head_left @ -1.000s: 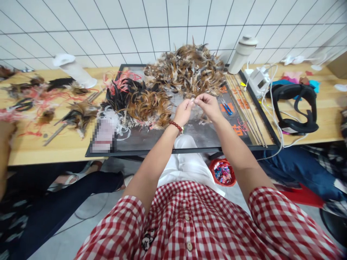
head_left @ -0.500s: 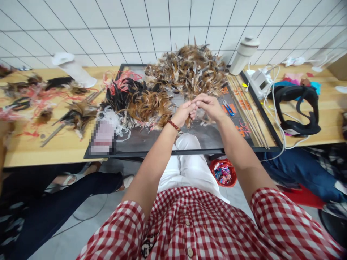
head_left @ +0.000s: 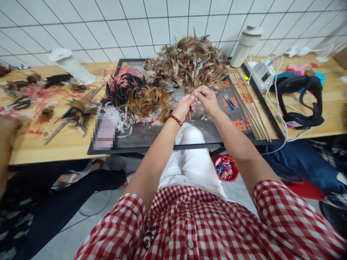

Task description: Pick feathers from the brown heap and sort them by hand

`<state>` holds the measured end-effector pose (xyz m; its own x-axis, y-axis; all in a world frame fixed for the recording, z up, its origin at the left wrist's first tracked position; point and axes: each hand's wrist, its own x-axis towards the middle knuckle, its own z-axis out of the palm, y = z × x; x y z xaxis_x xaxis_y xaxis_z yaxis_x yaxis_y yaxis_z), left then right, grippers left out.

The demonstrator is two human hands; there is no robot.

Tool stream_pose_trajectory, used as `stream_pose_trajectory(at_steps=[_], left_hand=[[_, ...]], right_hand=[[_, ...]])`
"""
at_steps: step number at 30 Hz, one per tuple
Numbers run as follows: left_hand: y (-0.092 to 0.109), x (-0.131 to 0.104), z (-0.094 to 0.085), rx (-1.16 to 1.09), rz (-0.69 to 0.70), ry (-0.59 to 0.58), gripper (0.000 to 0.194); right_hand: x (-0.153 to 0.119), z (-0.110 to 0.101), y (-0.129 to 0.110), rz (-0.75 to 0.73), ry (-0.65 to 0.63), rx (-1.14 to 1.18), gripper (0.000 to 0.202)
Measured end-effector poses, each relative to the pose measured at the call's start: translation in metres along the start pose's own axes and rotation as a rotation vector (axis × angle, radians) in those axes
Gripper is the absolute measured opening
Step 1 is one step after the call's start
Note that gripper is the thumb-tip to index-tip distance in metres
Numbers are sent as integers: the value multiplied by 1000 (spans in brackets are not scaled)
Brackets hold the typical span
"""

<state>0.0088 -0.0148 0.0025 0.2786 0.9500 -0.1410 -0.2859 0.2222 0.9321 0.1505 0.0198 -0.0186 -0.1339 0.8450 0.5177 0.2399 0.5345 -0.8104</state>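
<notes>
My left hand (head_left: 185,105), with a beaded bracelet on its wrist, and my right hand (head_left: 207,102) meet over the dark board. Brown feathers (head_left: 189,116) poke out below my left hand, whose fingers are curled round them. My right thumb and fingers are pinched together at the left fingertips; anything between them is too small to make out. Just left of my hands is a heap of curved brown feathers (head_left: 151,101), with black feathers (head_left: 126,86) beside it. A larger mottled feather pile (head_left: 189,65) rises behind my hands.
Blue snips (head_left: 230,102) and thin sticks (head_left: 251,104) lie right of my hands. A pale bottle (head_left: 246,47), a white charger (head_left: 261,76) and a black headset (head_left: 299,101) stand farther right. White ribbon (head_left: 116,117) lies left. A red basket (head_left: 226,168) sits below; people sit on both sides.
The view has shifted slightly. My hands stay together in nearly the same place over the board, with the right fingers still pinched at the left fingertips.
</notes>
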Motion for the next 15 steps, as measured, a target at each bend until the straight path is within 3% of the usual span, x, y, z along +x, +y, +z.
stream_pose_trajectory(at_steps=[9,11,15], left_hand=[[-8,6,-2,58,26,29,31],[-10,10,-6,168,129,111,26],[-8,16,-20,537,489,339,24]], right_hand=[[-4,2,6,74,56,91,69],[-1,0,14,73,129,65,71],[4,-7,27,79,268,28,67]])
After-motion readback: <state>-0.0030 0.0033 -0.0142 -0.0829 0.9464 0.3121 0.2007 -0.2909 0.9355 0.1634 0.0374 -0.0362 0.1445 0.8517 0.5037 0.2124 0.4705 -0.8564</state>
